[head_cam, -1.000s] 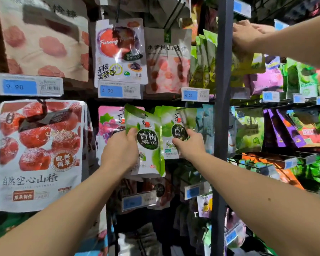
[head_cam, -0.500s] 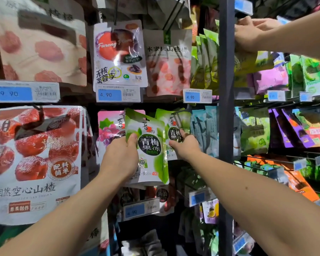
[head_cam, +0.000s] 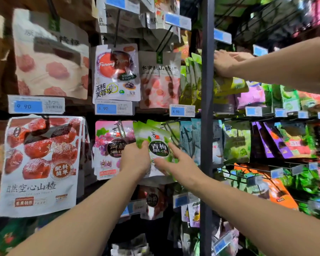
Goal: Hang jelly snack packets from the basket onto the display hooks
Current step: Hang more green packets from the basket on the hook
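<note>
Jelly snack packet (head_cam: 158, 145), green with a dark round label, hangs in the middle row of the shelf. It is just right of a pink grape packet (head_cam: 109, 145) and left of the dark upright post (head_cam: 207, 126). More green packets of the same kind sit behind it, so it looks to be the front one on its hook. The hook itself is hidden behind the packet's top.

The left hand (head_cam: 135, 161) has its grip pinching the packet's left edge, thumb over the front face, which steadies the pouch and keeps it facing outward. The right hand (head_cam: 177, 163) has its grip spread, with straight fingers touching the lower right of the front. It is likely smoothing the pouch flat against those behind.

The packet is a glossy film pouch, flat and roughly rectangular, slightly puffed in the middle. It would probably bend and slip easily, which suits a two-handed hold.

Above it, a blue-and-white price tag (head_cam: 182, 110) juts from the rail. Far right, another person's hand (head_cam: 227, 64) rests on yellow-green packs in the next bay.
</note>
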Demonstrator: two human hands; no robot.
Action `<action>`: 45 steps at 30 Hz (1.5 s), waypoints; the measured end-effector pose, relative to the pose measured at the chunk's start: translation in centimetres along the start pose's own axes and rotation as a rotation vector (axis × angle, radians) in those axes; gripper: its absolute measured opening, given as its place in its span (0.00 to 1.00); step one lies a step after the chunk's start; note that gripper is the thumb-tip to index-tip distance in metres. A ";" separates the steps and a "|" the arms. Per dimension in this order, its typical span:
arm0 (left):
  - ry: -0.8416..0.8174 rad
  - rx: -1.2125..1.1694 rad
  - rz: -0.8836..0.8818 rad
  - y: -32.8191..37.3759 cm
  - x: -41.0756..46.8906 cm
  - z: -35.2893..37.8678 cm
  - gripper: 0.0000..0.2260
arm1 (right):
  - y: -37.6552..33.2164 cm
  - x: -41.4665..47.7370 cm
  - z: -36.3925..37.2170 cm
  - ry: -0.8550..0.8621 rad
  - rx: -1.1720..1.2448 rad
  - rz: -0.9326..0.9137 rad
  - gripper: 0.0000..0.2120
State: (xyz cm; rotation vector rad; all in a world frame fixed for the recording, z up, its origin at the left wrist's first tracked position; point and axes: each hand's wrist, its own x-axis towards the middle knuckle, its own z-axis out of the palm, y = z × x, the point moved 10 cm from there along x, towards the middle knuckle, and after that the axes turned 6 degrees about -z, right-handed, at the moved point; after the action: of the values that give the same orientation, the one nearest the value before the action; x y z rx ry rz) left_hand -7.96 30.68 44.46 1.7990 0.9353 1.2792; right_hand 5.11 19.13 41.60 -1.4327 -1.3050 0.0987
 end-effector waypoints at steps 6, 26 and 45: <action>-0.026 0.040 -0.009 0.6 -0.4 0.9 0.21 | 0.5 -0.2 -2.6 0.113 0.102 0.002 0.42; -0.062 0.031 0.029 -1.1 0.6 -1.5 0.26 | 1.4 1.2 -6.1 0.281 -0.081 0.035 0.44; -0.011 -0.046 0.053 -2.5 2.2 -2.7 0.25 | 10.4 9.9 -1.8 0.221 -0.382 0.252 0.34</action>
State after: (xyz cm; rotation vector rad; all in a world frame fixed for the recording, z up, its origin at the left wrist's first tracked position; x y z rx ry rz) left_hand -10.42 34.14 43.86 1.8037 0.8504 1.3125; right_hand 16.65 27.76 40.26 -1.8729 -0.9903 -0.1475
